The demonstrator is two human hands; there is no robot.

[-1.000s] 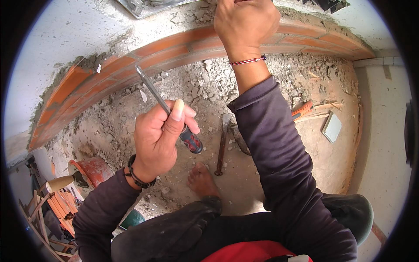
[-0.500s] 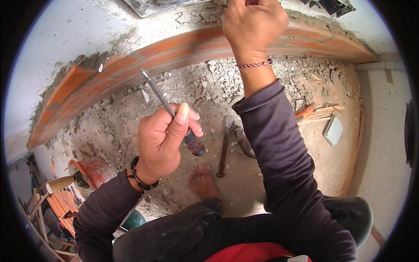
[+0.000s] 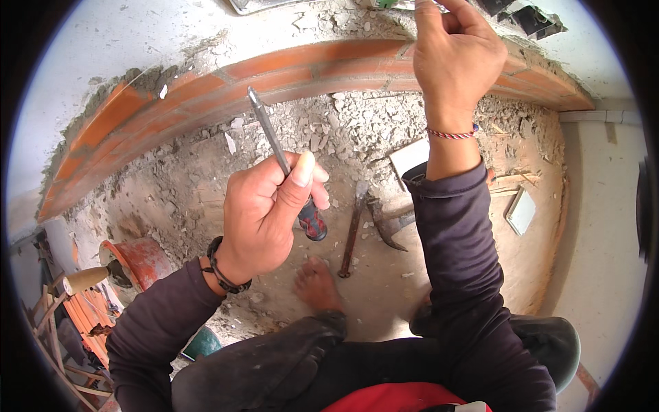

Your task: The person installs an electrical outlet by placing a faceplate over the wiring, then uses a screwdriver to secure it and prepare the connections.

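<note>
Left hand: the left hand (image 3: 264,216), near the middle of the frame, has its fingers and thumb closed around a screwdriver (image 3: 266,127), close to where shaft meets handle.
Screwdriver: left of centre, slanting; its tip points to the upper left, and its black-and-red handle end sticks out below the fingers. The tip shows against the brickwork (image 3: 309,63); whether they touch is hard to judge.
Right hand: the right hand (image 3: 458,65) reaches the top edge, right of centre, its thumb and a finger stretched upward, other fingers bent. The fingertips are cut off, so I cannot tell whether they grip anything.
Top edge: a green piece (image 3: 386,3) shows just left of that hand, and a metal-rimmed object (image 3: 264,5) farther left; both are cut off. A black box (image 3: 532,22) sits in the upper right.
Room between hands: the hands are well apart, with rubble (image 3: 329,127) and floor visible between them.
Floor tools: a rusty chisel (image 3: 351,233) lies right of the screwdriver handle, just beside a hammer head (image 3: 391,223); the right sleeve (image 3: 456,233) hides the rest of the hammer.
White panel: the white panel (image 3: 406,159) is partly covered by the right wrist and cuff.
Side limits: a red bucket (image 3: 152,262) stands near the left sleeve (image 3: 154,319), lower left; a pale slab (image 3: 522,211) lies right of the right sleeve.
Lower edge: a green object (image 3: 201,343) is half hidden by the trouser leg (image 3: 261,357); its kind is unclear.
</note>
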